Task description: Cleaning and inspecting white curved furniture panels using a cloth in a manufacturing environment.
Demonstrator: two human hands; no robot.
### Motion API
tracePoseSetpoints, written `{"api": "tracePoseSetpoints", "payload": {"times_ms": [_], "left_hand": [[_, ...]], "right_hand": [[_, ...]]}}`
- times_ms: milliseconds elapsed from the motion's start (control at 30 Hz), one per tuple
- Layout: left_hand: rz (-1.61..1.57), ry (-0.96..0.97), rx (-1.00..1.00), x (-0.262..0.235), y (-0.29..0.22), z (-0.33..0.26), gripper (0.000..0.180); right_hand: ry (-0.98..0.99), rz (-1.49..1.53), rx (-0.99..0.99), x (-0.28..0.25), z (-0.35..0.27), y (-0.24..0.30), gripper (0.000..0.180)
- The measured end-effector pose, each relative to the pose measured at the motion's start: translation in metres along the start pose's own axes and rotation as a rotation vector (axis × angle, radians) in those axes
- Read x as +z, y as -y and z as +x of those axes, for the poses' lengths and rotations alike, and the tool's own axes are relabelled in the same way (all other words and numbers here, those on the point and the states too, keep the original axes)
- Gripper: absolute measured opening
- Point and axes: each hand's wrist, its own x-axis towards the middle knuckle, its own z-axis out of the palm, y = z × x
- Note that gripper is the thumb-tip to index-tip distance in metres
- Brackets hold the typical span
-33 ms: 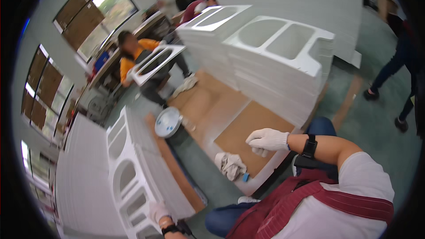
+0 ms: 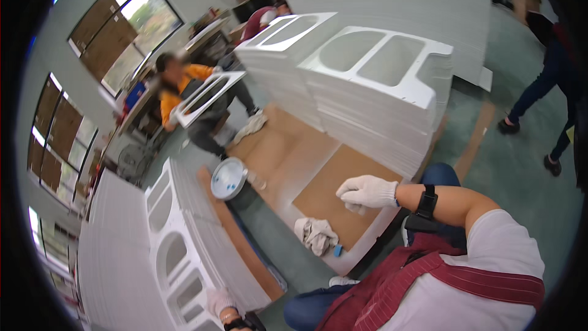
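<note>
My right hand, in a white knit glove, hovers over a brown board with its fingers curled together; whatever they may hold is hidden. Below it on the board lies a crumpled off-white cloth beside a small blue block. At the lower left, my gloved left hand rests against the near end of a stack of white panels with rounded cut-outs. Its fingers are blurred, so their grip is unclear.
A taller stack of white cut-out panels stands beyond the board. A white round tub sits between the stacks. Ahead, a co-worker in orange sleeves holds a white panel frame. Another person's legs show at right.
The whole view has shifted slightly, so the stacks and tub appear further left. The co-worker's panel frame is tilted a little more. My right hand keeps its curled pose.
</note>
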Motion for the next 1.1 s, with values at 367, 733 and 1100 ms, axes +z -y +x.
{"api": "tracePoseSetpoints", "payload": {"times_ms": [367,733,1100], "left_hand": [[-0.093,-0.224,0.63,-0.007,-0.125,-0.113,0.073],[-0.996,1.029,0.941,0.037,-0.296,-0.303,0.057],[-1.678,1.563,0.328,0.016,-0.351,-0.352,0.034]], "right_hand": [[-0.629,-1.338,0.217,-0.243,-0.009,0.025,0.047],[-0.392,-1.391,0.135,-0.181,-0.054,0.048,0.04],[0.114,-1.113,-0.219,-0.109,-0.144,0.036,0.052]]}}
